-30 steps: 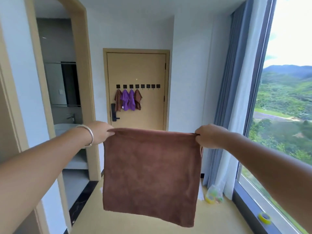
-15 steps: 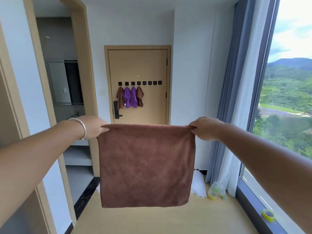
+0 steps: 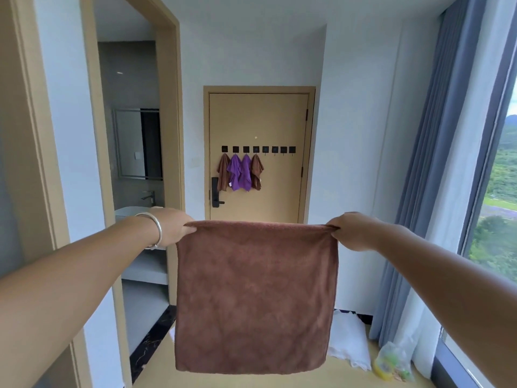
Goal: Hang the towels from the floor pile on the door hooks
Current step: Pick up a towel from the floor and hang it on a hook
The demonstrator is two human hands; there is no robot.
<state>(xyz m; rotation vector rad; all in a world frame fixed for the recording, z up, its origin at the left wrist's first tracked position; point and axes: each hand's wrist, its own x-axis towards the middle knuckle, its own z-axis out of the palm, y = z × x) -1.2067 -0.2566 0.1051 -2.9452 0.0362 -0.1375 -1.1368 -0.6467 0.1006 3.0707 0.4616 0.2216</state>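
A brown towel [image 3: 256,298] hangs spread out flat in front of me. My left hand [image 3: 170,229] pinches its top left corner, and my right hand [image 3: 351,231] pinches its top right corner. Straight ahead is the tan door [image 3: 279,121] with a row of black hooks [image 3: 282,149]. The left hooks carry two brown towels [image 3: 223,172] and two purple towels [image 3: 239,173]; the hooks to their right are bare. The towel I hold covers the floor right behind it.
An open doorway [image 3: 134,163] on the left leads to a bathroom with a sink. White cloth [image 3: 352,345] and a clear bag of small items [image 3: 391,359] lie on the floor at the right, beside blue curtains [image 3: 425,191] and a tall window.
The view has tilted up and moved nearer the door. The towel now hangs straighter, held at about the same spread between both hands.
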